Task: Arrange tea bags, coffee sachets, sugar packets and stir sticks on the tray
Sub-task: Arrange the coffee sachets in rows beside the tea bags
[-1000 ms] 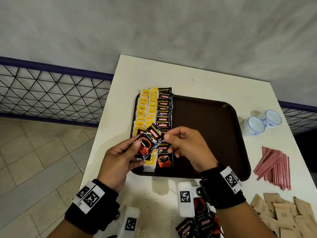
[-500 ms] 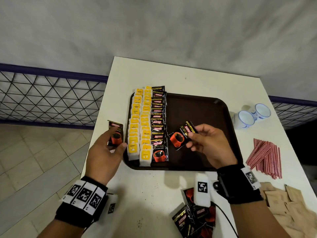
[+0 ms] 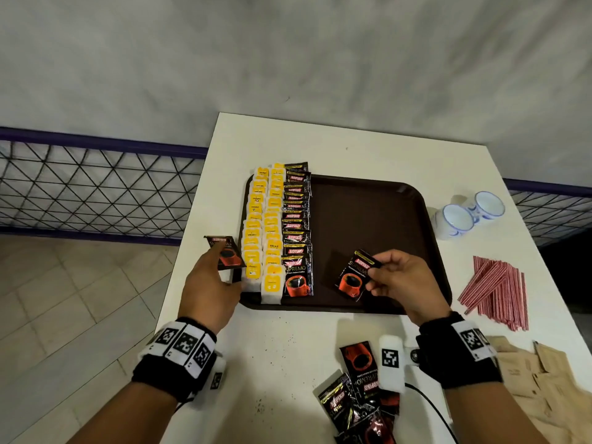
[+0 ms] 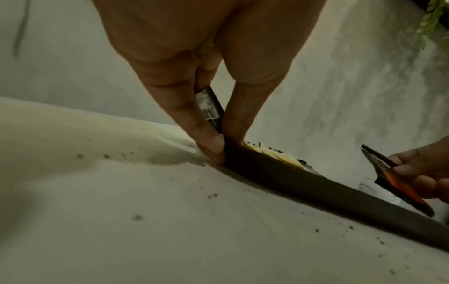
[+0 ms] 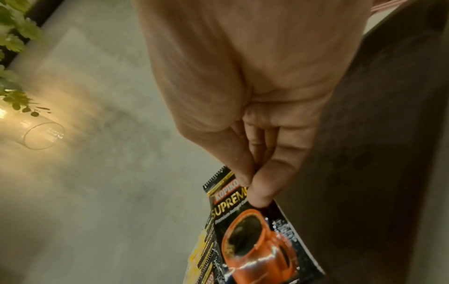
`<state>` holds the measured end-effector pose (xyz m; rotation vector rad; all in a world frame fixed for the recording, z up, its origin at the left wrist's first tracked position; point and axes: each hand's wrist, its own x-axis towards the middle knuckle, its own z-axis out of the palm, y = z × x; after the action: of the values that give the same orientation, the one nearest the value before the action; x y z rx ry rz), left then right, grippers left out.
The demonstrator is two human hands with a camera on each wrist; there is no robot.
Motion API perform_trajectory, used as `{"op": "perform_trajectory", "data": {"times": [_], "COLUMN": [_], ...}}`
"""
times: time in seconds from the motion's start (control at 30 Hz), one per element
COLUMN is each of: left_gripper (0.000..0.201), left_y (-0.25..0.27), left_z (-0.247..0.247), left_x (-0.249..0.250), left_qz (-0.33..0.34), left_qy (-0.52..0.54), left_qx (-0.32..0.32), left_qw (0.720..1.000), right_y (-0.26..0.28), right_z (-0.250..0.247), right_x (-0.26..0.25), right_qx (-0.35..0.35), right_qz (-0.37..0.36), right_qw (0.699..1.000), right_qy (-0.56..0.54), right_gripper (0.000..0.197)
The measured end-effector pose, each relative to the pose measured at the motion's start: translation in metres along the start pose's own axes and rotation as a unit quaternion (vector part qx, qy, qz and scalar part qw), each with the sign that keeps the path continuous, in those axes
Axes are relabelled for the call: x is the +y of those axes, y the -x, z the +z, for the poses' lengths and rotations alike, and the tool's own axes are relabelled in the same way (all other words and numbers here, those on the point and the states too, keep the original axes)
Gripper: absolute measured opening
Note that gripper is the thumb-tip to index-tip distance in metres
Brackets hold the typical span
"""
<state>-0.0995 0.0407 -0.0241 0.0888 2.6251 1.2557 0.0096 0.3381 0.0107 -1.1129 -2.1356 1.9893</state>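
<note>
A brown tray (image 3: pixel 368 219) lies on the white table (image 3: pixel 288 347). Along its left side run two rows of yellow tea bags (image 3: pixel 262 225) and one row of black coffee sachets (image 3: pixel 296 225). My left hand (image 3: pixel 228 265) grips one coffee sachet (image 3: pixel 226 256) at the tray's front left corner. In the left wrist view its fingertips (image 4: pixel 213 148) touch the tray rim (image 4: pixel 316 188), with the sachet (image 4: pixel 209 107) between the fingers. My right hand (image 3: pixel 371 275) pinches the top of another coffee sachet (image 3: pixel 354 277) over the tray's front middle. That sachet (image 5: pixel 255 240) hangs from thumb and fingers.
Loose coffee sachets (image 3: pixel 358 398) lie piled at the table's front. Red stir sticks (image 3: pixel 496 290) and brown sugar packets (image 3: pixel 544 379) lie at the right. Two white and blue cups (image 3: pixel 467 213) stand right of the tray. A mesh railing (image 3: pixel 96 187) runs left of the table.
A second ago both hands held sachets together over the tray's front left. They have parted: the left went to the tray's left corner, the right went rightwards over the tray.
</note>
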Motion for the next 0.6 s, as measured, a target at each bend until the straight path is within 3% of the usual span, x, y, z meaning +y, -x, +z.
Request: {"op": "perform_trajectory", "data": {"times": [0.17, 0.6], "left_gripper": [0.065, 0.073], "left_y": [0.006, 0.037], "left_z": [-0.005, -0.028], "left_x": [-0.006, -0.018], "left_qz": [-0.016, -0.064], "left_qy": [0.006, -0.017], "left_qx": [-0.003, -0.019], "left_qw": [1.0, 0.998], "right_y": [-0.022, -0.123], "right_z": [0.009, 0.062], "right_x": [-0.017, -0.077], "right_qx": [0.004, -0.005], "right_qz": [-0.025, -0.06], "right_qw": [0.998, 0.986], "right_qy": [0.056, 0.154], "right_gripper": [0.017, 0.018]}}
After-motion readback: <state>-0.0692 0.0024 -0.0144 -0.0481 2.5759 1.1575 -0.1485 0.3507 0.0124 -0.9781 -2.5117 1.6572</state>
